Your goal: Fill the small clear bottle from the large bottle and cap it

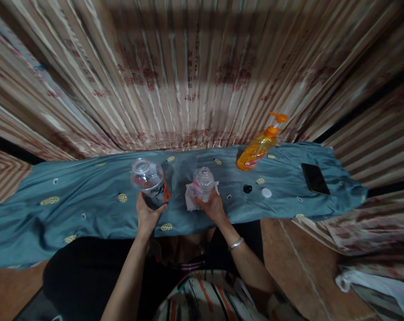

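Observation:
My left hand (147, 215) grips the base of a clear plastic bottle (149, 179) with an orange-and-black label, standing open-mouthed on the blue cloth (88, 205). My right hand (214, 206) holds a smaller clear plastic bottle (204, 182) together with a white tissue (189, 197) pressed against its lower side. Both bottles stand uncapped, a short gap between them, near the cloth's front edge.
An orange pump bottle (258, 148) stands at the back right. A black cap (247, 188) and a white cap (266, 192) lie right of my right hand. A dark phone (315, 178) lies at the far right. Striped curtains (188, 76) hang behind.

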A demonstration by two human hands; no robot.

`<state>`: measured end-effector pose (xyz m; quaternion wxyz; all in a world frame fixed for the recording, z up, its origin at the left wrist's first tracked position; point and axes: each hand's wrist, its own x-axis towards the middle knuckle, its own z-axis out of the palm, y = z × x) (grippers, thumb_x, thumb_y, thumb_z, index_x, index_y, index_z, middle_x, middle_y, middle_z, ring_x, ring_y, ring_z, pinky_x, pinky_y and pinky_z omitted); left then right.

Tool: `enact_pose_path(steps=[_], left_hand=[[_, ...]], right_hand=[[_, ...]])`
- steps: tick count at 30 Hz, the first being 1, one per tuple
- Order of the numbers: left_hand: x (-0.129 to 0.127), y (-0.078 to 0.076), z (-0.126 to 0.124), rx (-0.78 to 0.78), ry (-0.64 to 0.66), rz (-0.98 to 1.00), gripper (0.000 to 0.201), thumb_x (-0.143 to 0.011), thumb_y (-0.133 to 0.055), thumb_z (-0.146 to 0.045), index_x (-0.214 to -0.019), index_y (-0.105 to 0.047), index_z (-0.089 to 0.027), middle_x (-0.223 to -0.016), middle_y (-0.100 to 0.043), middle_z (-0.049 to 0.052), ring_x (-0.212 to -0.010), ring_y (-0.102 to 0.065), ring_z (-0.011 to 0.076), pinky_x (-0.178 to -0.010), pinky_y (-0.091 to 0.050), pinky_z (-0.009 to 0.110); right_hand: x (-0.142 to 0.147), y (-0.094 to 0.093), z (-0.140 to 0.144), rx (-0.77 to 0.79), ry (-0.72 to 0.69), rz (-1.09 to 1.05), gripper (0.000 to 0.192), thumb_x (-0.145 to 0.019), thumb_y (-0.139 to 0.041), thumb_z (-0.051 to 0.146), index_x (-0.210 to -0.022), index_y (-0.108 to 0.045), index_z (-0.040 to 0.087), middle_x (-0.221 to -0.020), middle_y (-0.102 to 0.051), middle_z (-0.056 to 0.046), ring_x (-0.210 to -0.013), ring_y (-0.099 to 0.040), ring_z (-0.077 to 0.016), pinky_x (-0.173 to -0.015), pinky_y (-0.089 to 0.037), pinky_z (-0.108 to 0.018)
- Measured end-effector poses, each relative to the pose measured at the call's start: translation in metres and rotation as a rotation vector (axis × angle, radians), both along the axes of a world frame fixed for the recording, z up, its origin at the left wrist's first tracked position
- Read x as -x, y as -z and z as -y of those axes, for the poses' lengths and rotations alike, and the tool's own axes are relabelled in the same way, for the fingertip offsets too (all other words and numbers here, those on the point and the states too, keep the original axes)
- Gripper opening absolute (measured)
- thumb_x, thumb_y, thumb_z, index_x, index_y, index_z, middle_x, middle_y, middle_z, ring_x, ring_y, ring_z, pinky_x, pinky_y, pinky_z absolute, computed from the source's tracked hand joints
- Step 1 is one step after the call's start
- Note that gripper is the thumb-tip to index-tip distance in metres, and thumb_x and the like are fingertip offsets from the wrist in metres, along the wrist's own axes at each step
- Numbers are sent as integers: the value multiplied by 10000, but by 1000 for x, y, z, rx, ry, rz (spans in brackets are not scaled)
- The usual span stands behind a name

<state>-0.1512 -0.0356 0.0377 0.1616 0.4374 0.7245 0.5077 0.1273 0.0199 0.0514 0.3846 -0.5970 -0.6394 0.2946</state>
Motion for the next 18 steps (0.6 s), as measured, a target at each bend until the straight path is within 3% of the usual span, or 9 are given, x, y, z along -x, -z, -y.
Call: enact_pose_path(steps=[4, 8, 12, 15, 18], left_hand=[[-22, -14, 40, -19, -61, 52, 958, -766, -1002, -646, -1543, -622, -234, -1598, -609, 198, -1580, -562, 499, -1338, -450, 776], [-55, -32, 60, -34, 60, 121, 845, -741, -987, -681, -1426, -687, -286, -1484, -657, 160, -1519, -625, 466, -1366, -450, 714], [-84, -40, 34, -50, 233, 200, 888, -705, -1030, -618, -1466, -697, -305, -1535, -692, 160, -1529, -649, 454, -1354, -487, 667], [-101, -36, -1, -61, 322, 250, 1162, -571, -1121, -558, -1590, -612, -324, -1714, -619, 189, -1653, -560, 471, -1389, -441, 668], [-114, -30, -33, -69, 391, 273, 1364, -484, -1169, -565, -1671, -558, -283, -1827, -517, 226, -1730, -470, 490, -1432, -369, 675]], right_hand=[[2, -5, 0, 33, -2, -38, 778, -823, -958, 315, -1526, -664, 157, -1375, -877, -191, -1269, -870, -382, -1104, -723, -515], [-4, -1, 10, -11, -39, -46, 967, -793, -1012, 331, -1645, -587, 162, -1574, -784, -227, -1436, -795, -391, -1234, -663, -558], [-41, 3, 23, -118, 33, 15, 922, -893, -947, 458, -1690, -572, 186, -1703, -684, -245, -1610, -657, -425, -1320, -585, -641], [-91, -1, 15, -188, 174, 118, 761, -1021, -780, 486, -1682, -576, 169, -1685, -686, -248, -1616, -640, -412, -1328, -566, -656], [-142, -7, -8, -186, 175, 275, 702, -1023, -710, 392, -1683, -579, 192, -1641, -727, -225, -1562, -671, -401, -1325, -558, -671]])
